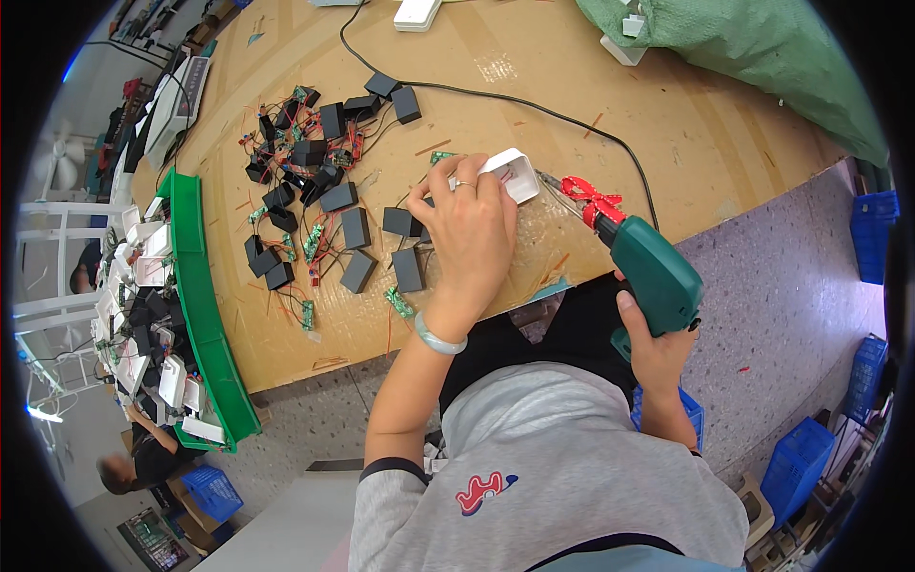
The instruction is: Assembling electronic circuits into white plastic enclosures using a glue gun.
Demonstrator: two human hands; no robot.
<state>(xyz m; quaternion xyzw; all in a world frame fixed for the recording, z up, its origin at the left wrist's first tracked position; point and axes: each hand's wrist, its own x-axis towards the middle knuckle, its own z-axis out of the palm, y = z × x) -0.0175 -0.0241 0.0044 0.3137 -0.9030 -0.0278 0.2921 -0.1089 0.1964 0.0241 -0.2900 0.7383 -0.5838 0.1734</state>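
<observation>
My left hand (472, 238) rests on the wooden table (667, 124) and grips a white plastic housing (513, 173), holding it down near the front edge. A ring is on one finger and a pale bangle on the wrist. My right hand (658, 348) holds a green electric screwdriver (653, 267) by its handle. The screwdriver has red tape around its nose, and its bit points left at the white housing. A black cable (534, 103) crosses the table behind them.
Several black box-shaped modules with small green circuit boards and red wires (319, 181) lie scattered left of my left hand. A green conveyor (205, 305) with white housings runs along the left. A green sack (753, 48) lies far right. Blue crates (810, 458) stand on the floor.
</observation>
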